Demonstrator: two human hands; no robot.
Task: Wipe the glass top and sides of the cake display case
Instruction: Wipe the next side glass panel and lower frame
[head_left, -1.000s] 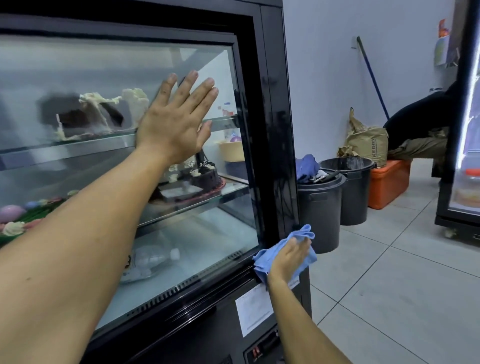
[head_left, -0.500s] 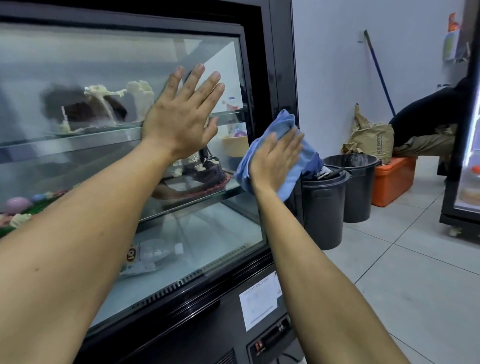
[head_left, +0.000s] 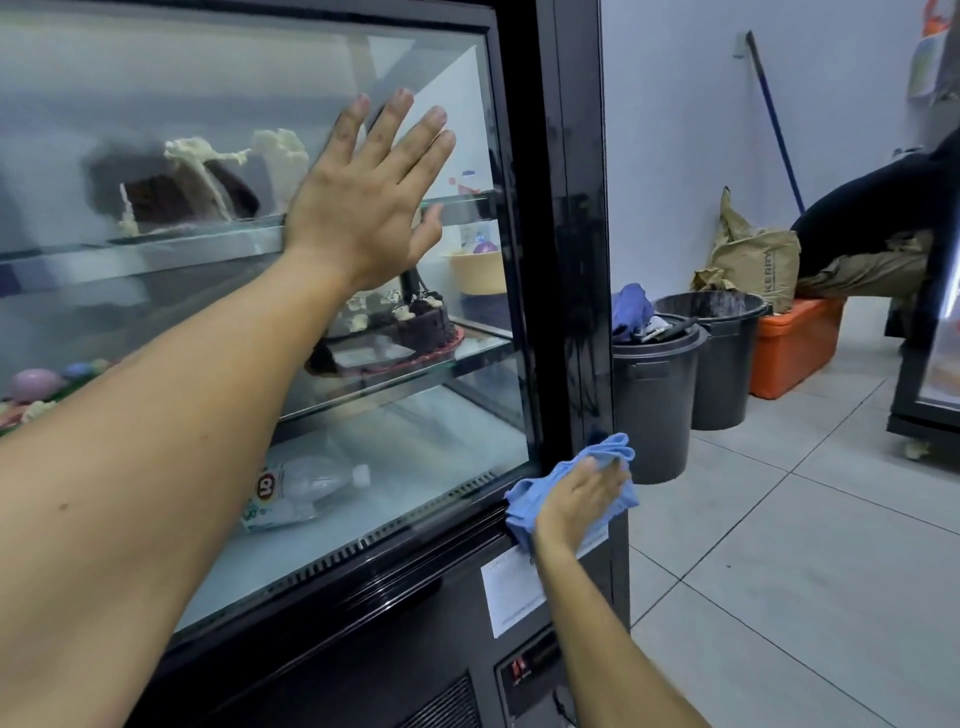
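The cake display case (head_left: 563, 218) has a black frame and a glass front (head_left: 197, 104) fogged on the left. My left hand (head_left: 363, 202) lies flat on the glass with fingers spread, at the upper shelf's height. My right hand (head_left: 576, 504) presses a blue cloth (head_left: 524, 506) against the case's lower right corner, where the black post meets the base. Its fingers lie straight over the cloth. Cakes (head_left: 410, 325) sit on the glass shelves inside, and a plastic bottle (head_left: 301, 488) lies on the case floor.
Two dark bins (head_left: 654, 410) stand right beside the case's right side, with an orange crate (head_left: 795, 348) and a brown paper sack (head_left: 753, 265) behind them. A broom handle (head_left: 774, 119) leans on the wall. A seated person (head_left: 878, 218) and another fridge (head_left: 930, 395) are at the far right.
My right hand swept the cloth up the right post to shelf height, then back down to the lower corner. My left hand stayed flat on the glass.
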